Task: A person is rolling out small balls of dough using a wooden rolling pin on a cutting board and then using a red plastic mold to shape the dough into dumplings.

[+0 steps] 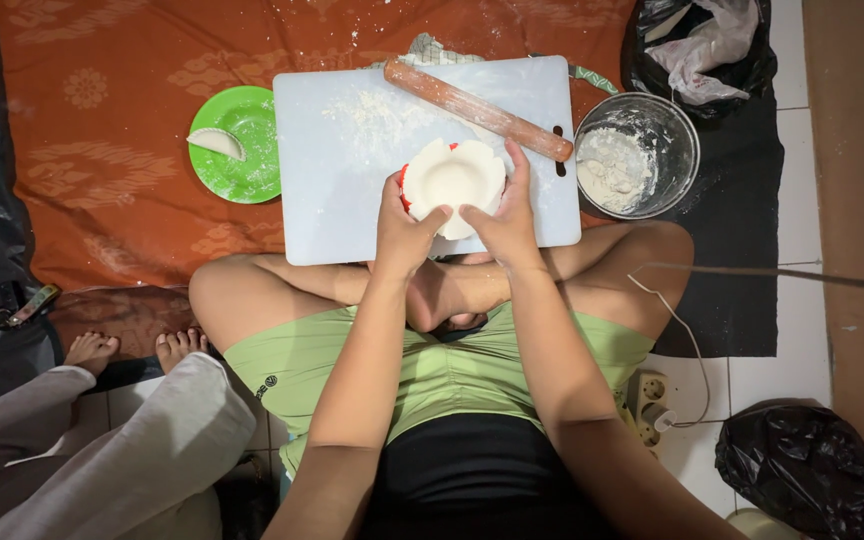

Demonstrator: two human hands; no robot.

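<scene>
Over the white cutting board, a dough-lined red mould was clamped between left hand and right hand fingers, equally near.

The person wears light green shorts of a soft cloth, with a small dark round mark near the hem on the left leg. Above the shorts there is a black top, plain and without print. The arms are bare, without sleeves, and the legs are bare below the shorts. No watch or ring is visible.
</scene>
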